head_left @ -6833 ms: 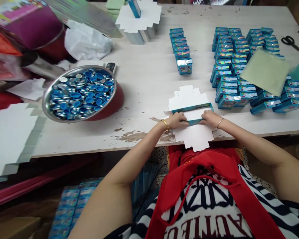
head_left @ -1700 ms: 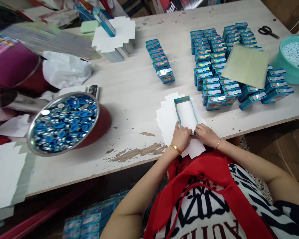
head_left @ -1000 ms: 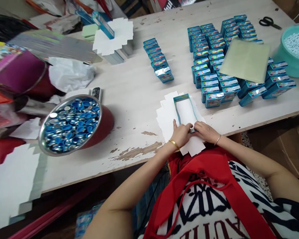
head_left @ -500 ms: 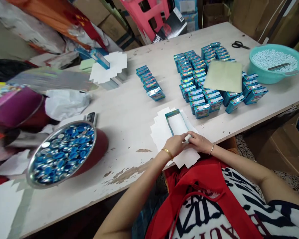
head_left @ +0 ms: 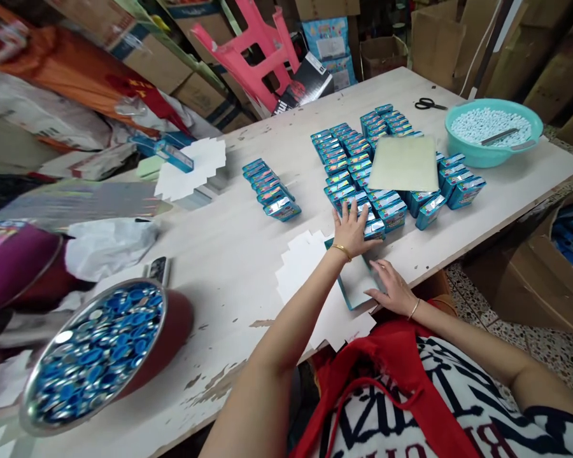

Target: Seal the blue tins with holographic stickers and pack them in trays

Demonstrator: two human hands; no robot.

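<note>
A long, shallow blue cardboard tray (head_left: 356, 286) lies on a pile of white stepped card blanks (head_left: 305, 273) at the near edge of the white table (head_left: 239, 254). My right hand (head_left: 392, 286) rests flat on the tray's near right side, fingers stretched out. My left hand (head_left: 352, 224) reaches past the tray's far end, fingers spread, and touches the nearest small blue boxes (head_left: 363, 191) of a large group standing in rows.
A short row of blue boxes (head_left: 271, 189) stands left of the group. A greenish sheet (head_left: 403, 163) lies on the boxes. A teal basin of white pieces (head_left: 493, 130), scissors (head_left: 428, 104), a second stack of white blanks (head_left: 191, 168) and a pan of blue caps (head_left: 98, 353) surround them.
Both hands were pinching the tray's near end. My left hand has let go and reached forward to the blue boxes; my right hand now lies flat. The view has tilted up.
</note>
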